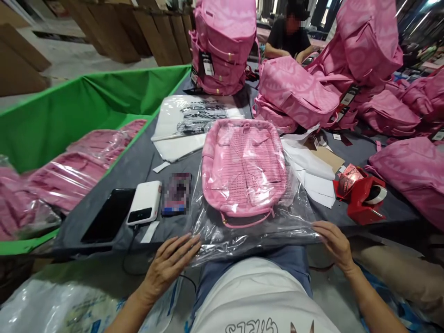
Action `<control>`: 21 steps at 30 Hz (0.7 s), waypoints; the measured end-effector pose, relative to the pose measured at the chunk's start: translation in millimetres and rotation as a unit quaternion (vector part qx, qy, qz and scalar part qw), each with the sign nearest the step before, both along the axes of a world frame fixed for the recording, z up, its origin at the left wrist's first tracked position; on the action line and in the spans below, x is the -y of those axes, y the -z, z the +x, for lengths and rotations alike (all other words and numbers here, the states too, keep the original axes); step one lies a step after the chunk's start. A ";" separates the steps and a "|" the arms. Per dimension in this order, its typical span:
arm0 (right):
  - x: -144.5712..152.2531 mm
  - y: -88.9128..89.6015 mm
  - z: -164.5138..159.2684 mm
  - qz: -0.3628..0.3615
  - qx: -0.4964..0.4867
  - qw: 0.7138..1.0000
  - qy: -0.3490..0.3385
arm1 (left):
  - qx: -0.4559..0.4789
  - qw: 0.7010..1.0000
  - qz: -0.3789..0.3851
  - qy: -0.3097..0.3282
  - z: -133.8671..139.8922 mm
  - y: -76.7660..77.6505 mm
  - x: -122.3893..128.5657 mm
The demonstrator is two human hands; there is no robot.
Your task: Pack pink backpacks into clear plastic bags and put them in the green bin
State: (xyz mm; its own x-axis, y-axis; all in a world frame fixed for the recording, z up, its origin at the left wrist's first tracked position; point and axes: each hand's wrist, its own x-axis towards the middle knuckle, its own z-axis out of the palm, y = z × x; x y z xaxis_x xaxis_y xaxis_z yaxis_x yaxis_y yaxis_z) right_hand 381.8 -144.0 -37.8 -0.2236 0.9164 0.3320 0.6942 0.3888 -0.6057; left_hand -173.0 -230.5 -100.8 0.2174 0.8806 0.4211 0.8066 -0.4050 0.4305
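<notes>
A pink backpack (244,162) lies on the table inside a clear plastic bag (239,243), its top handle toward me. The bag's loose mouth reaches past the table's front edge. At the bag's near left corner rests my left hand (171,261), fingers stretched out and touching the film; its thumb is hidden. My right hand (335,243) has the bag's near right corner pinched between thumb and fingers. To the left of the bag are a phone-like item with a blurred face (176,194), a white power bank (144,202) and a dark phone (109,215).
Printed plastic bags (197,115) lie behind the backpack. A red tape dispenser (366,199) and white papers (317,185) sit at right. More pink backpacks (298,90) are piled at the back. A green bin (104,95) holds bagged backpacks (72,178). A person (289,39) works beyond.
</notes>
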 end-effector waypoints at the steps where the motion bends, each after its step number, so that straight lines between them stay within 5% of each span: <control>1: -3.1 -5.4 -3.7 -0.024 -0.045 0.999 0.007 | 0.033 0.999 -0.020 0.004 1.5 -2.2 -2.2; 6: -26.5 -18.4 -34.7 -0.042 -0.235 0.964 0.117 | 0.276 0.939 -0.178 -0.105 11.3 -29.3 -15.6; 10: -55.3 -11.6 -67.5 0.011 -0.330 0.916 0.228 | 0.404 0.865 -0.174 -0.241 27.7 -41.3 -37.9; 14: -77.6 -5.1 -81.6 -0.075 -0.302 0.919 0.241 | 0.444 0.821 -0.186 -0.308 41.8 -36.3 -61.1; 18: -80.5 -1.8 -80.2 -0.109 -0.296 0.919 0.237 | 0.283 0.897 -0.036 -0.339 65.2 -44.8 -66.2; 21: -76.3 -2.6 -78.6 -0.082 -0.298 0.922 0.232 | 0.065 0.964 0.108 -0.235 99.5 -65.7 -72.8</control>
